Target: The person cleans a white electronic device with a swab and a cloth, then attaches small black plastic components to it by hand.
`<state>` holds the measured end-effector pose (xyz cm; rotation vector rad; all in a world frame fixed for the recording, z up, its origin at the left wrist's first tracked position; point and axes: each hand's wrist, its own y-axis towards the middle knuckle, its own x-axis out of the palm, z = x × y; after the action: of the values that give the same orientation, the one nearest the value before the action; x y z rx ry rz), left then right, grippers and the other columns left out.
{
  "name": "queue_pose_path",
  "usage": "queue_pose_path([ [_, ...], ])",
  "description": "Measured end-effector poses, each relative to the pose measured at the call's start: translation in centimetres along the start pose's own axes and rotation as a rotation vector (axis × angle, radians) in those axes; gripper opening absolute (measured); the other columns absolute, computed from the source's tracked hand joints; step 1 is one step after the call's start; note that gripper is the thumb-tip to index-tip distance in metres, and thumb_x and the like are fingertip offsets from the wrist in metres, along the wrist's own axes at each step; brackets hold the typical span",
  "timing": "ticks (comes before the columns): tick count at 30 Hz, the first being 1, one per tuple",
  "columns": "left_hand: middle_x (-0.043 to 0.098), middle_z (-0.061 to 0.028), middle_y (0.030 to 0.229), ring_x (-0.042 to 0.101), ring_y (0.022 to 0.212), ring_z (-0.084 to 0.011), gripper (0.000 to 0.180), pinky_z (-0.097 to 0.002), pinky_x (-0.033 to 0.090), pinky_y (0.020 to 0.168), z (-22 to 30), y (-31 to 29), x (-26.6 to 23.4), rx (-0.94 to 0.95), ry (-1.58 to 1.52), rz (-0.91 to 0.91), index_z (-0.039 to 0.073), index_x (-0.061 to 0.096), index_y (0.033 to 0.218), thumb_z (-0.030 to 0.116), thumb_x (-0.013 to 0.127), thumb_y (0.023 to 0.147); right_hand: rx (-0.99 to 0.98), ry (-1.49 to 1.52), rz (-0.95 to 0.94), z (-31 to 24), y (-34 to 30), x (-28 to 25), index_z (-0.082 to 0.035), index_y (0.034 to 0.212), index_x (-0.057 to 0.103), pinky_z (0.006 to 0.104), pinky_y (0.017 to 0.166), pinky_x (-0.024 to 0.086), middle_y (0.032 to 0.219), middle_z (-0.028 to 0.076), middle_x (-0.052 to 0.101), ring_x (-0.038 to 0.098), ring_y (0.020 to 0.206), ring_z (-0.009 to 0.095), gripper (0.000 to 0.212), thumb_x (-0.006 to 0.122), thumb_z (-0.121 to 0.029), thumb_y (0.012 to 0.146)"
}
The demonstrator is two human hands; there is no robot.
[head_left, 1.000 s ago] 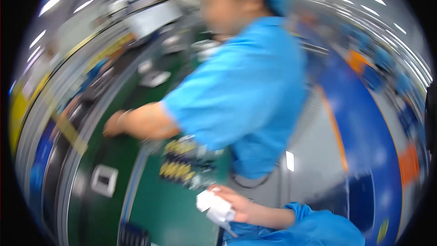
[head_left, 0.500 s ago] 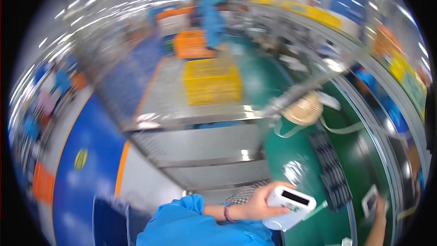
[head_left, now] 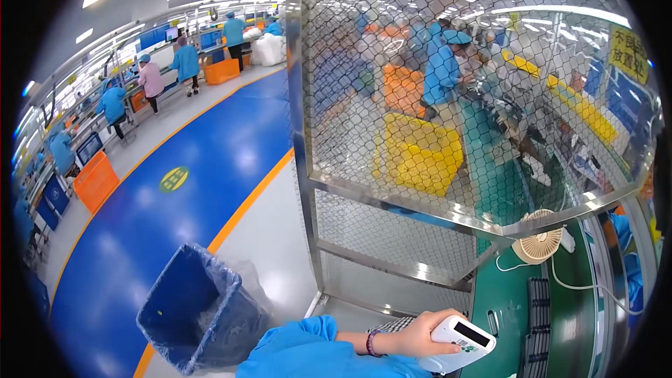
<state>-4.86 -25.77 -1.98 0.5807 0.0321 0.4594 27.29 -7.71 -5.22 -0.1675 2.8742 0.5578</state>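
Left hand (head_left: 418, 336) in curled grip, forearm (head_left: 350, 340) rightward

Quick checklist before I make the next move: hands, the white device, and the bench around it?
1. Left hand has a grip on the white device: ok, the thumb lies across its face.
2. Dark window free of fingers: ok, it is fully exposed.
3. Window lit with a reading: cannot tell, it only looks black.
4. Right hand in view: not ok, it does not show.
5. White device apart from the beige fan: ok, the fan stands farther along the green bench.
6. Underside of the white device undamaged: cannot tell, it is hidden.
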Motion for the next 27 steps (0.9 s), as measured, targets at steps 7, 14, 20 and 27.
queue_pose_path([
  [7, 0.061, -0.0069, 0.101, 0.059, 0.093, -0.0145, 0.043, -0.0298, 0.047, 0.08, -1.0, 1.8, -1.6, -0.161, -0.118, -0.107, 0.003, 0.052, 0.111, 0.015, 0.072, 0.075, 0.05, -0.383, 0.158, 1.0, -2.9, -3.3, 0.002, 0.09, 0.055, 0.0395, 0.072, 0.048, 0.089, 0.021, 0.06, 0.059, 0.082, 0.032, 0.026, 0.051, -0.024, 0.088],
  [14, 0.062, -0.008, 0.101, 0.06, 0.092, -0.0161, 0.043, -0.03, 0.048, 0.079, -1.7, 2.6, -1.9, -0.095, -0.126, -0.234, 0.003, 0.053, 0.109, 0.016, 0.073, 0.073, 0.094, -0.73, 0.19, 3.0, -4.0, -4.9, 0.003, 0.085, 0.058, 0.0389, 0.069, 0.049, 0.084, 0.021, 0.061, 0.06, 0.078, 0.033, 0.028, 0.053, -0.024, 0.087],
  [20, 0.063, -0.0088, 0.099, 0.062, 0.089, -0.018, 0.044, -0.0306, 0.048, 0.077, -1.4, 3.0, -1.3, -0.039, -0.119, -0.284, 0.003, 0.053, 0.108, 0.017, 0.074, 0.071, 0.137, -1.025, 0.178, 4.5, -4.8, -5.5, 0.003, 0.081, 0.061, 0.0384, 0.066, 0.049, 0.08, 0.021, 0.063, 0.06, 0.075, 0.034, 0.029, 0.055, -0.024, 0.086],
  [27, 0.066, -0.0119, 0.091, 0.065, 0.08, -0.0247, 0.045, -0.0318, 0.05, 0.07, -0.4, 6.5, -0.6, 0.214, 0.003, -0.271, 0.0, 0.061, 0.098, 0.016, 0.08, 0.061, -0.049, -0.609, 0.221, 10.6, -6.9, -5.4, 0.006, 0.094, 0.056, 0.0383, 0.07, 0.046, 0.079, 0.015, 0.058, 0.056, 0.075, 0.023, 0.02, 0.056, -0.012, 0.085],
])
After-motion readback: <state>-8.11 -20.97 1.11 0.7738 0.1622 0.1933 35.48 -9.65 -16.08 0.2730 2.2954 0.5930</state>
